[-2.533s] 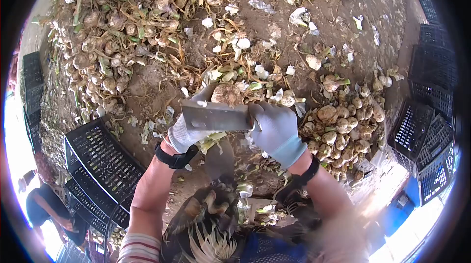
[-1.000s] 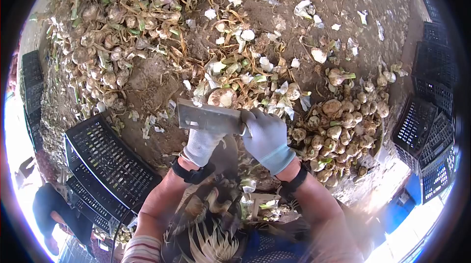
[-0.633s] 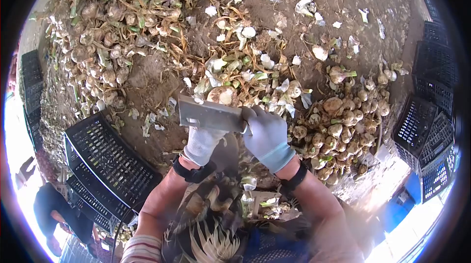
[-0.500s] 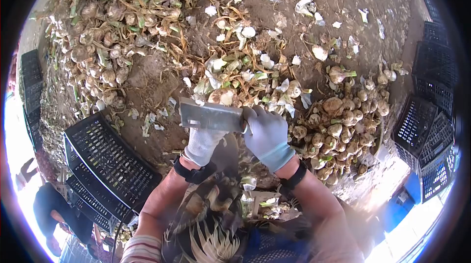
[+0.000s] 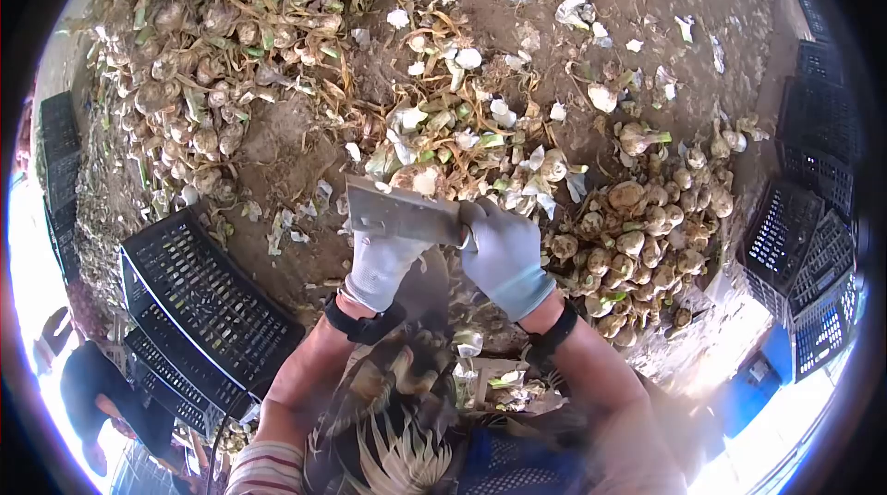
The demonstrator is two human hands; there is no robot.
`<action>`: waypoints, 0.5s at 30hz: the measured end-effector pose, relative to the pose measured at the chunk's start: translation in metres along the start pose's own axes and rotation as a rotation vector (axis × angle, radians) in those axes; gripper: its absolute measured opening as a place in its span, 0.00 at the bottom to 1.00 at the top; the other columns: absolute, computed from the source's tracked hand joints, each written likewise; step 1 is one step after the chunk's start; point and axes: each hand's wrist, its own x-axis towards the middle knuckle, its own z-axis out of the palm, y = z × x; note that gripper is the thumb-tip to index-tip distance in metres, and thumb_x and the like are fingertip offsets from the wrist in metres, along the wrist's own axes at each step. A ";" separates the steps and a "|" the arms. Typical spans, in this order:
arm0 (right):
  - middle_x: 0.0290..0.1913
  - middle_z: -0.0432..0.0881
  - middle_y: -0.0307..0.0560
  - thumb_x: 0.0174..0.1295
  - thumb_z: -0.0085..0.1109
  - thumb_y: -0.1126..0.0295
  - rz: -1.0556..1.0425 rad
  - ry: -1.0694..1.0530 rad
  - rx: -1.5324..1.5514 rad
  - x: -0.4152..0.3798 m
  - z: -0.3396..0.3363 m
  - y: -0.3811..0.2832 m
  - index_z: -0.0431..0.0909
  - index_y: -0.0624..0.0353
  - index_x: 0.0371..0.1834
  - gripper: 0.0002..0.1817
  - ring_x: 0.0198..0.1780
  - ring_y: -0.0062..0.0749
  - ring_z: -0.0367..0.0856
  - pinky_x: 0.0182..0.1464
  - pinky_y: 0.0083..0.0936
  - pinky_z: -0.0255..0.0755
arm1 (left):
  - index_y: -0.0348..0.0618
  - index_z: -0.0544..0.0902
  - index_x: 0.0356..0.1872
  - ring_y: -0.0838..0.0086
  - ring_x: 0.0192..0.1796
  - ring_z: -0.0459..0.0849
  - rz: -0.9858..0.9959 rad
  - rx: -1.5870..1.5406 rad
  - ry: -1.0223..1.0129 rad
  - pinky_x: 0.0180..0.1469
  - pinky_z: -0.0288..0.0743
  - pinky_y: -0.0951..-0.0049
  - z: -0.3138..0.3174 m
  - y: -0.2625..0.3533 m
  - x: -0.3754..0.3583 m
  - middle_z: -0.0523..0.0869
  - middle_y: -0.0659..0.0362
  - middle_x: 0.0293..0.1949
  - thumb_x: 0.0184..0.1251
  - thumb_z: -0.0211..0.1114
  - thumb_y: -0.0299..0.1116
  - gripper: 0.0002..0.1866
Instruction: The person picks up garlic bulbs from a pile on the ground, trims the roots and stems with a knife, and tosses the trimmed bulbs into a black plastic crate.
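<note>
My right hand (image 5: 504, 250), in a pale work glove, is closed round the handle end of a cleaver (image 5: 402, 215). The broad metal blade points left and lies across the front of my left hand (image 5: 381, 268), also gloved. That blade hides my left fingers, so their grip cannot be seen. Just beyond the blade's upper edge a garlic bulb (image 5: 425, 181) shows a pale face; whether my left hand touches it is hidden. Cut stems and white peelings (image 5: 462, 139) lie around it on the soil.
A heap of garlic with stems (image 5: 194, 79) covers the upper left. Trimmed bulbs (image 5: 647, 227) are piled right of my right hand. Black plastic crates (image 5: 208, 301) stand at left, more crates (image 5: 785, 236) at right. Another person (image 5: 97, 393) is at the lower left edge.
The cleaver has shifted slightly right and tilted, its left end now higher. My hands have barely moved. The person at the lower left has raised a hand a little.
</note>
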 end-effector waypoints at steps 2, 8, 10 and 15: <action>0.30 0.80 0.46 0.53 0.60 0.72 0.006 -0.017 -0.035 -0.001 0.001 0.002 0.79 0.53 0.36 0.07 0.30 0.46 0.83 0.32 0.41 0.74 | 0.40 0.82 0.44 0.78 0.27 0.85 0.102 0.209 0.008 0.19 0.76 0.77 0.005 0.005 -0.001 0.88 0.60 0.35 0.61 0.75 0.25 0.13; 0.29 0.81 0.44 0.52 0.62 0.70 -0.008 -0.040 -0.061 -0.005 0.001 0.004 0.80 0.52 0.36 0.08 0.31 0.43 0.83 0.33 0.37 0.73 | 0.40 0.82 0.47 0.79 0.30 0.85 0.012 0.005 -0.007 0.22 0.79 0.77 0.002 0.001 -0.003 0.87 0.60 0.37 0.60 0.76 0.25 0.15; 0.29 0.80 0.44 0.52 0.61 0.70 -0.015 -0.042 -0.073 -0.008 0.004 0.004 0.80 0.52 0.36 0.08 0.30 0.43 0.83 0.33 0.36 0.73 | 0.39 0.81 0.49 0.80 0.33 0.85 0.022 0.031 0.002 0.26 0.79 0.78 0.001 0.001 -0.008 0.87 0.60 0.38 0.60 0.76 0.24 0.17; 0.35 0.85 0.48 0.59 0.58 0.69 0.270 -0.157 -0.118 -0.016 0.017 0.027 0.81 0.53 0.42 0.08 0.34 0.46 0.86 0.35 0.43 0.77 | 0.37 0.78 0.56 0.82 0.42 0.84 0.114 0.106 0.069 0.42 0.81 0.78 0.032 0.047 -0.012 0.87 0.61 0.44 0.55 0.75 0.24 0.26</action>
